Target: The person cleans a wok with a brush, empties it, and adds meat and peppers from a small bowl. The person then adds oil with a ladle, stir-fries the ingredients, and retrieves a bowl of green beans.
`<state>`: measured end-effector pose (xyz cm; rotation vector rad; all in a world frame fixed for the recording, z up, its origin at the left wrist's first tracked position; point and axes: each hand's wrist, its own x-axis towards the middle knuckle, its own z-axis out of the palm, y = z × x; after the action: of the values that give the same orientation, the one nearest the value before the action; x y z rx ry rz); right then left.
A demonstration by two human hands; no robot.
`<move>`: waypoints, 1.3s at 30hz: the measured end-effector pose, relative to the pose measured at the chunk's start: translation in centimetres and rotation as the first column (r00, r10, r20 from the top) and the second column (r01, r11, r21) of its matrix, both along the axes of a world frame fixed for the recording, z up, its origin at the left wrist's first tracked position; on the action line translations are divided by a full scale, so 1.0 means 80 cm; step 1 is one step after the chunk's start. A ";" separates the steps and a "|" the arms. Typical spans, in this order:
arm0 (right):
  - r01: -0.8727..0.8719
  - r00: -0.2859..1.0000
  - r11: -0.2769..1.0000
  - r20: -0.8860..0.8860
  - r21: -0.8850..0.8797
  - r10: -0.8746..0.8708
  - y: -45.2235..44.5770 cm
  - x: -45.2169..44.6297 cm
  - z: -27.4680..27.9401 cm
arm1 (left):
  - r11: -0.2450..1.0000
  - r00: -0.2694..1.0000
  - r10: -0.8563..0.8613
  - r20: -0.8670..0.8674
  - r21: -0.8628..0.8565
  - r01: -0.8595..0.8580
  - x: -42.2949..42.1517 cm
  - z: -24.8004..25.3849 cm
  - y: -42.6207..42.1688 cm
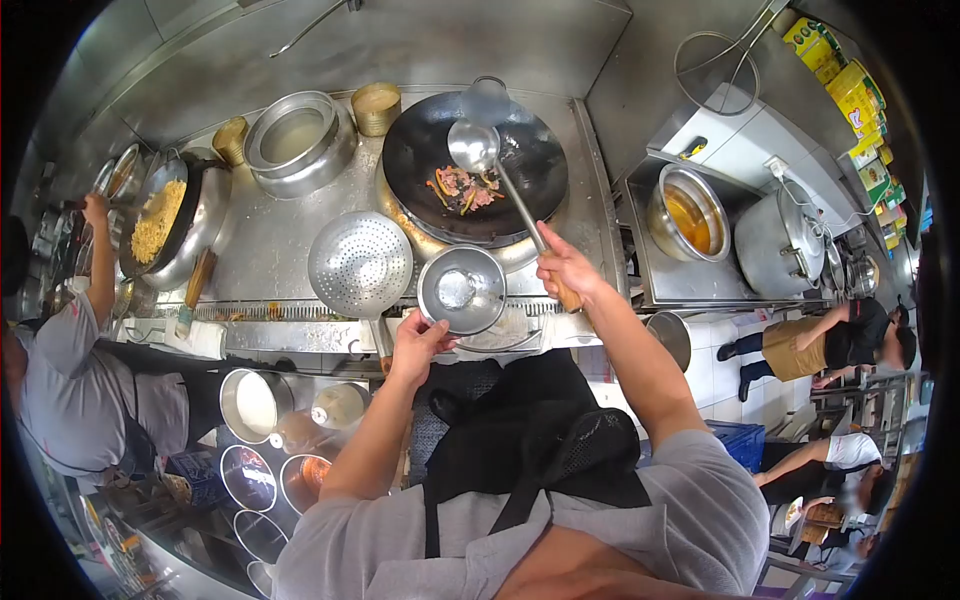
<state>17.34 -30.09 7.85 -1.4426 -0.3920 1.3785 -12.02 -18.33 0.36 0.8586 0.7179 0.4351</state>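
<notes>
My right hand (568, 266) is closed round the wooden handle end of a long metal ladle (473, 146). The ladle's bowl is over a black wok (420, 130), just above pieces of pink and orange food (462, 190). With my left hand (420, 347) I grip the near rim of a metal bowl (462, 290), which shows nothing I can make out inside. The bowl is in front of the wok, beside a perforated metal strainer (360, 264) at its left.
A metal pot (297, 145) stands left of the wok. At the far left a co-worker (85, 375) holds a wok of noodles (158, 222). Right are a bowl of orange liquid (688, 213) and a lidded pot (778, 245). Containers (250, 405) stand at lower left; people are at far right.
</notes>
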 end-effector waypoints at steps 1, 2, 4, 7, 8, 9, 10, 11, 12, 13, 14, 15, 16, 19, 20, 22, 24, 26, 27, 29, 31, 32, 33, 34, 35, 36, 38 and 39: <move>0.003 1.000 1.000 -0.003 0.000 -0.003 0.000 0.007 -0.006 | 1.000 1.000 -0.003 -0.003 0.000 0.003 -0.001 0.001 -0.002; 0.017 0.998 1.000 -0.056 -0.007 -0.017 0.002 0.017 -0.011 | 1.000 1.000 -0.016 -0.005 -0.003 0.016 -0.004 0.003 -0.003; 0.000 1.000 0.999 0.023 -0.033 0.000 0.003 0.019 0.000 | 1.000 1.000 -0.026 -0.009 0.011 0.027 -0.009 0.013 0.000; 0.041 0.921 0.999 0.387 -0.012 -0.034 0.013 0.019 -0.005 | 1.000 1.000 0.003 0.023 0.030 -0.003 -0.019 0.030 -0.003; 0.091 0.881 0.995 0.470 -0.050 -0.057 0.018 0.016 -0.009 | 0.999 1.000 0.020 -0.001 0.046 -0.020 -0.019 0.035 -0.001; 0.085 0.883 0.995 0.466 -0.049 -0.053 0.026 0.007 -0.012 | 0.998 0.999 0.036 -0.025 0.061 -0.034 -0.019 0.038 0.000; 0.115 0.824 0.986 0.566 -0.117 -0.028 0.032 -0.002 -0.014 | 0.996 0.998 0.051 -0.031 0.072 -0.049 -0.017 0.037 0.001; 0.153 0.753 0.971 0.658 -0.181 0.004 0.033 -0.004 -0.016 | 0.996 0.998 0.051 -0.031 0.073 -0.048 -0.013 0.036 0.000; 0.089 0.803 0.967 0.592 -0.239 0.073 0.027 0.000 -0.018 | 0.997 0.998 0.052 -0.026 0.065 -0.050 -0.008 0.036 -0.001; 0.089 0.801 0.968 0.594 -0.235 0.071 0.014 0.006 -0.022 | 0.997 0.998 0.053 -0.020 0.060 -0.052 -0.002 0.036 -0.001; -0.078 0.703 0.954 0.663 -0.289 0.258 -0.007 0.016 -0.027 | 0.996 0.998 0.055 -0.018 0.065 -0.054 0.006 0.035 0.000; -0.233 0.568 0.905 0.706 -0.356 0.423 -0.030 0.025 -0.036 | 0.996 0.999 0.053 -0.009 0.076 -0.053 0.010 0.033 -0.001; -0.265 0.419 0.887 0.783 -0.378 0.459 -0.061 0.041 -0.055 | 0.995 0.999 0.051 -0.003 0.086 -0.050 0.012 0.033 -0.002; -0.128 0.170 0.645 0.624 -0.754 0.763 -0.116 0.061 0.012 | 0.981 0.989 0.145 0.017 0.127 -0.146 0.011 0.053 -0.008; -0.138 0.166 0.641 0.620 -0.755 0.767 -0.130 0.078 0.015 | 0.972 0.983 0.181 0.026 0.151 -0.183 0.005 0.054 -0.008; -0.115 0.055 0.648 0.647 -0.753 0.761 -0.154 0.114 0.028 | 0.947 0.959 0.285 -0.002 0.153 -0.281 0.000 0.071 -0.015; -0.220 0.189 0.748 0.725 -0.626 0.662 -0.169 0.111 0.051 | 0.919 0.930 0.365 -0.047 0.175 -0.352 -0.007 0.067 -0.023; -0.316 0.363 0.850 0.775 -0.421 0.518 -0.181 0.101 0.067 | 0.912 0.921 0.387 -0.043 0.164 -0.375 -0.005 0.061 -0.030; -0.314 0.370 0.857 0.779 -0.409 0.507 -0.183 0.095 0.074 | 0.904 0.911 0.410 -0.037 0.148 -0.401 -0.004 0.063 -0.032; -0.380 0.443 0.764 0.623 -0.521 0.645 -0.185 0.085 0.088 | 0.905 0.912 0.408 -0.043 0.156 -0.397 0.009 0.072 -0.036; -0.416 0.493 0.725 0.534 -0.548 0.687 -0.174 0.096 0.048 | 0.908 0.916 0.400 -0.019 0.148 -0.393 0.025 0.081 -0.037; -0.336 0.432 0.731 0.592 -0.594 0.680 -0.161 0.106 0.019 | 0.908 0.922 0.388 0.004 0.172 -0.383 0.032 0.087 -0.038; -0.252 0.364 0.734 0.641 -0.631 0.676 -0.148 0.118 0.003 | 0.908 0.922 0.388 0.002 0.172 -0.383 0.038 0.092 -0.038; -0.215 0.331 0.750 0.676 -0.626 0.659 -0.131 0.136 0.000 | 0.909 0.928 0.370 0.040 0.190 -0.371 0.043 0.096 -0.037; -0.180 0.296 0.765 0.707 -0.619 0.642 -0.113 0.155 -0.001 | 0.909 0.933 0.353 0.075 0.209 -0.361 0.045 0.098 -0.037; -0.201 0.308 0.830 0.771 -0.520 0.557 -0.105 0.169 -0.001 | 0.906 0.931 0.355 0.089 0.213 -0.366 0.045 0.098 -0.037; -0.221 0.321 0.884 0.825 -0.411 0.464 -0.092 0.179 -0.014 | 0.903 0.929 0.363 0.079 0.215 -0.371 0.037 0.103 -0.041; -0.168 0.337 0.942 0.882 -0.289 0.331 -0.082 0.181 -0.032 | 0.902 0.927 0.367 0.076 0.214 -0.375 0.035 0.107 -0.042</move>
<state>31.81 -36.62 5.25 -2.2994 -1.3259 0.6328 -9.20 -21.69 8.93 0.9249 0.8138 0.8859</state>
